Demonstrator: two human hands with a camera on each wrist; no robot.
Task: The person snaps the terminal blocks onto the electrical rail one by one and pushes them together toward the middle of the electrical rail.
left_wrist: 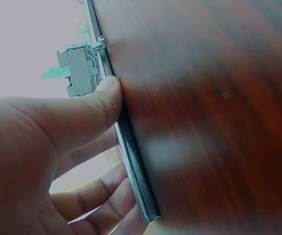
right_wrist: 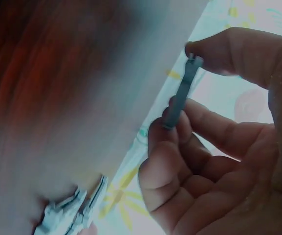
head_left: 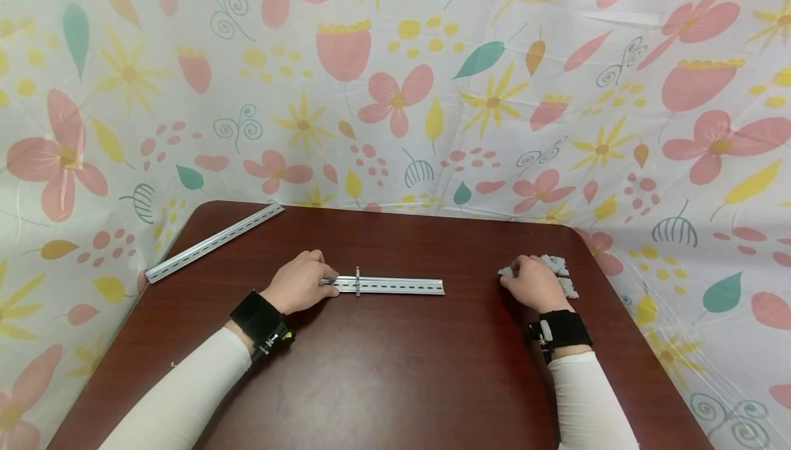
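1. Flowery cloth (head_left: 395, 103) hangs behind a brown table (head_left: 395, 374).
2. Near the middle of the table lies a short metal rail (head_left: 402, 286) with a row of little slots. One gray block (left_wrist: 84, 71) stands up on it, close to the left hand (head_left: 299, 282).
3. That hand pinches the rail near its left end, thumb on one side and fingers on the other.
4. Over on the right, the right hand (head_left: 534, 282) holds a thin gray piece (right_wrist: 182, 93) clamped between its thumb and fingertips.
5. More gray pieces (head_left: 565, 290) lie just beside that hand.
6. Far left, a long metal rail (head_left: 216, 242) lies slanted.
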